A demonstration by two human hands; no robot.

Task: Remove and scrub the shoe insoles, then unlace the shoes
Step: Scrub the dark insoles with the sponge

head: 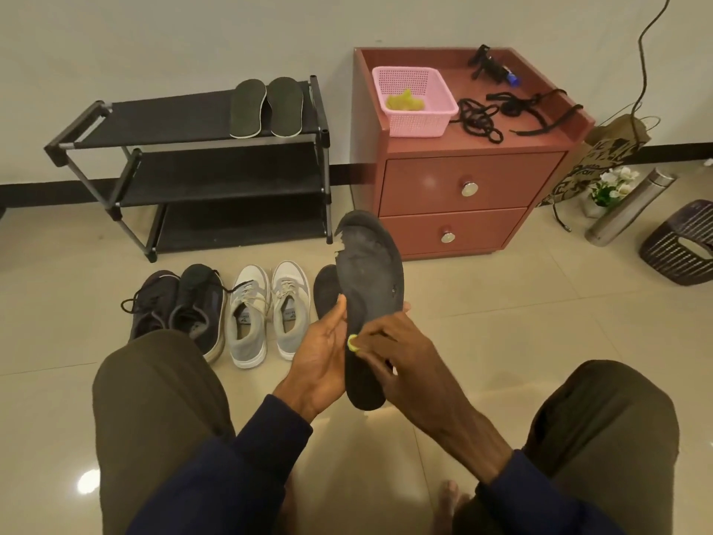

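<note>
L hand (320,353) grip holds insole's (370,279) left edge; R hand (401,353) grip pinches green pad (352,342) on its heel half. Long axis upright, toe above.

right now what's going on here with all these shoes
A seated person is scrubbing a dark insole: the left hand holds it upright while the right hand rubs a small yellow-green pad on it. Another insole lies on the floor, and two insoles sit on the shoe rack. The white sneakers are still laced; loose black laces lie on the red cabinet.
</note>
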